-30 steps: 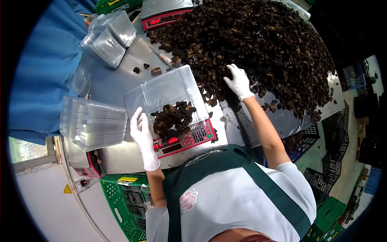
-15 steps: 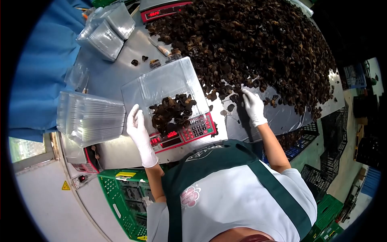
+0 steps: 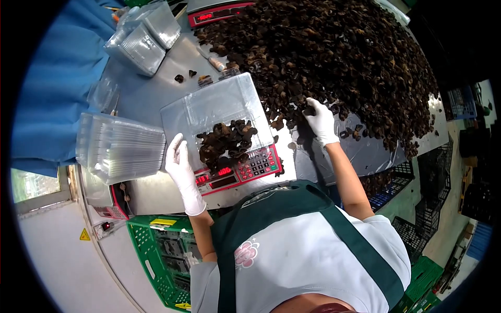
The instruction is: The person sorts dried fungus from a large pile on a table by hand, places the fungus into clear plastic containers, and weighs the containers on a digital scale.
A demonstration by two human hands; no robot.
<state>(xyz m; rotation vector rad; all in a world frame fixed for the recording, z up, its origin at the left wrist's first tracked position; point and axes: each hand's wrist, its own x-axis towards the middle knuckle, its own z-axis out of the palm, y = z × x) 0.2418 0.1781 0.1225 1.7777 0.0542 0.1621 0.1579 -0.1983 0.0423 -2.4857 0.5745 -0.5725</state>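
A clear plastic tray with its lid folded open [image 3: 222, 101] rests on a red scale [image 3: 263, 164], with a heap of dark, ear-shaped fungus pieces [image 3: 224, 143] in its near half. My left hand [image 3: 181, 169], in a white glove, is open at the tray's left side, fingers pointing up beside its edge. At the near edge of the large fungus pile [image 3: 334, 52] is my gloved right hand [image 3: 320, 122], thumb and fingers apart. Dark pieces lie behind its fingertips; whether it touches one is unclear. Part of the scale is hidden by the tray.
Stacked clear trays [image 3: 122, 148] stand left of the scale, and more [image 3: 143, 44] behind. A second scale [image 3: 222, 13] is at the back. Near a small tool [image 3: 215, 62] lie a few loose pieces [image 3: 179, 79]. Green crate [image 3: 156, 261] and black crates [image 3: 433, 208] are below the table.
My right hand came back from the pile to its near edge, then moved slightly up and left to the pieces there, its thumb and fingers spreading. My left hand stays beside the tray.
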